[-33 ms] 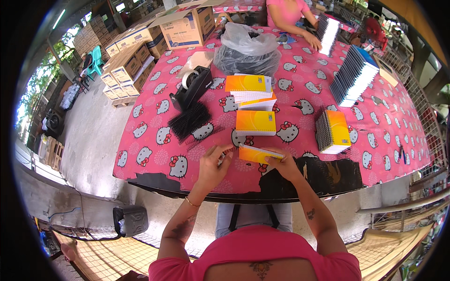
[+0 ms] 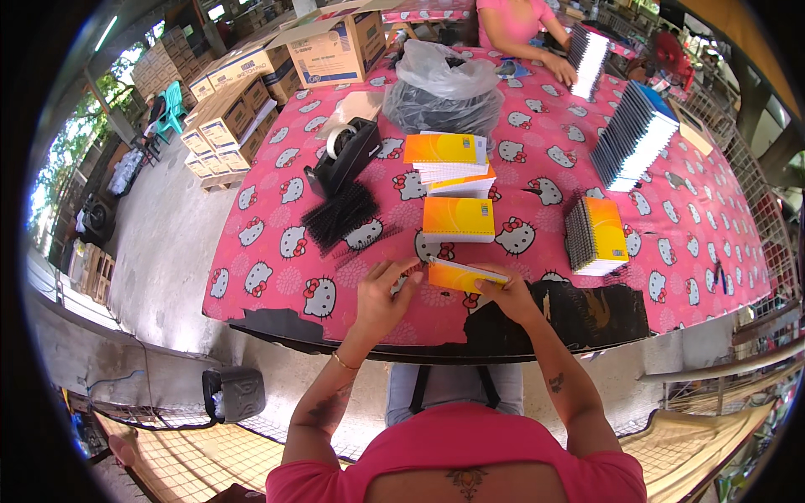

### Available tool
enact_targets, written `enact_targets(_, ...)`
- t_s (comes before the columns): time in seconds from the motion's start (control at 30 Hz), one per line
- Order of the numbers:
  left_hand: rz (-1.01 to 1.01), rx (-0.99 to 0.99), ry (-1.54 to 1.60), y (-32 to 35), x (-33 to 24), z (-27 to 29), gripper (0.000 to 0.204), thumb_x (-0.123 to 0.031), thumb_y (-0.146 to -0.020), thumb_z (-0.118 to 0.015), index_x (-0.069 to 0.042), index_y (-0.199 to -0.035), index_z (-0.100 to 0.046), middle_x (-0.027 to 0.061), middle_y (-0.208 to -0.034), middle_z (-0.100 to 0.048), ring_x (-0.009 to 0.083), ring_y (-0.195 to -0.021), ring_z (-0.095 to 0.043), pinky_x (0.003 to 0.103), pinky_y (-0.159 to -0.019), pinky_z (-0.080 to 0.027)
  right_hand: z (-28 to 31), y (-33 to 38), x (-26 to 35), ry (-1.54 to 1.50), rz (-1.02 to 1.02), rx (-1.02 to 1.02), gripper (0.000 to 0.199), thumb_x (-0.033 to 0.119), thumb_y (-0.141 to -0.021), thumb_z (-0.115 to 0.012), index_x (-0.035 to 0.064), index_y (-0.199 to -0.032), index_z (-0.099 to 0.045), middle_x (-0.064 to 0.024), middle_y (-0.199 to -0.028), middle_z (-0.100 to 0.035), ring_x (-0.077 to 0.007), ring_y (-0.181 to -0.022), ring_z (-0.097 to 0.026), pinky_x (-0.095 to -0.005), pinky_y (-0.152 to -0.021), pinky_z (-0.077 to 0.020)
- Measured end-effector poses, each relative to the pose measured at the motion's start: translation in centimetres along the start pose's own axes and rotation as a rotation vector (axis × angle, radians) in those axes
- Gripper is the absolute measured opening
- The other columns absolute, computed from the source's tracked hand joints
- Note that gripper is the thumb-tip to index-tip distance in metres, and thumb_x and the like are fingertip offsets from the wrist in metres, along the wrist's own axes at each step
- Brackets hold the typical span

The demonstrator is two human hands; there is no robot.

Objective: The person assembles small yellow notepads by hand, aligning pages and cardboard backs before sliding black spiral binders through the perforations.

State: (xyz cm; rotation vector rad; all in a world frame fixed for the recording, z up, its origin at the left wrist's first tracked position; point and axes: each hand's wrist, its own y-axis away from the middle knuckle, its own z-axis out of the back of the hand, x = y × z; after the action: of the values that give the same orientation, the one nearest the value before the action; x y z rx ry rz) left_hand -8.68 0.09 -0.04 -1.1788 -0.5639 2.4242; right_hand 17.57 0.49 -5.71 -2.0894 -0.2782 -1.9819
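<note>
— Holding a yellow notebook (image 2: 464,275) at the table's (image 2: 268,251) near edge, low centre of the frame: left hand (image 2: 381,295) pinches its left end, right hand (image 2: 507,295) is closed over the right end.

— Risks?

— It could slide off the edge if either grip loosens.

— Packages?

— Brown cardboard boxes (image 2: 231,105) with blue panels, upper left; a clear plastic bag (image 2: 444,88) of dark stuff, top centre; a black tape dispenser (image 2: 344,155) beside it.
</note>
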Motion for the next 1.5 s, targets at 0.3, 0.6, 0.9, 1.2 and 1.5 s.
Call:
enact_targets(0.3,0.015,-0.047,0.025,-0.3,0.8,-0.6,0.011,-0.013,-0.09,-0.067,-0.004,-0.093,-0.072,0.0114,-0.076,-0.068,0.0271,-0.062,-0.063,0.036,-0.051,-0.046,0.3,0.0,-0.1,-0.03,0.012,0.02,0.034,0.013,-0.098,-0.061,-0.0016,-0.129,-0.059,-0.0049,-0.112,-0.067,-0.0097,-0.098,-0.062,-0.0245,-0.086,-0.0514)
enact_targets(0.6,0.297,0.173,-0.04,-1.6,2.7,-0.4,0.025,-0.021,-0.097,-0.064,0.001,-0.085,-0.066,0.0093,-0.056,-0.059,0.016,-0.045,-0.053,0.03,-0.045,-0.041,0.3,0.1,0.2,-0.007,-0.017,0.042,0.031,0.011,-0.098,-0.061,0.0002,-0.127,-0.062,-0.002,-0.111,-0.068,-0.0061,-0.093,-0.059,-0.0226,-0.082,-0.05)
enact_targets(0.9,-0.192,0.306,-0.025,-3.3,1.6,0.9,0.03,-0.012,-0.085,-0.074,-0.004,-0.112,-0.065,0.0119,-0.084,-0.057,0.0243,-0.068,-0.059,0.035,-0.064,-0.049,0.3,0.3,0.3,-0.008,0.034,0.063,0.03,0.01,-0.098,-0.061,0.0005,-0.127,-0.063,-0.0015,-0.109,-0.069,-0.0059,-0.092,-0.059,-0.0222,-0.081,-0.0495)
enact_targets(1.2,-0.371,0.093,-0.573,-2.8,-2.6,-1.7,0.067,-0.04,-0.09,-0.063,0.002,-0.139,-0.046,0.023,-0.139,-0.047,0.0378,-0.125,-0.048,0.053,-0.104,-0.036,-0.9,1.1,0.8,-0.028,0.033,-0.056,0.035,0.011,-0.097,-0.062,-0.0035,-0.129,-0.059,-0.0066,-0.11,-0.068,-0.0114,-0.097,-0.064,-0.026,-0.085,-0.0527)
enact_targets(1.5,-0.26,0.094,-0.659,-2.6,-3.2,-2.7,0.078,-0.051,-0.095,-0.049,0.007,-0.145,-0.036,0.026,-0.154,-0.033,0.0429,-0.146,-0.025,0.067,-0.114,-0.004,-2.0,1.4,4.1,0.017,0.078,-0.089,0.034,0.012,-0.098,-0.06,-0.0006,-0.13,-0.06,-0.0045,-0.112,-0.067,-0.0077,-0.092,-0.06,-0.0242,-0.081,-0.0524)
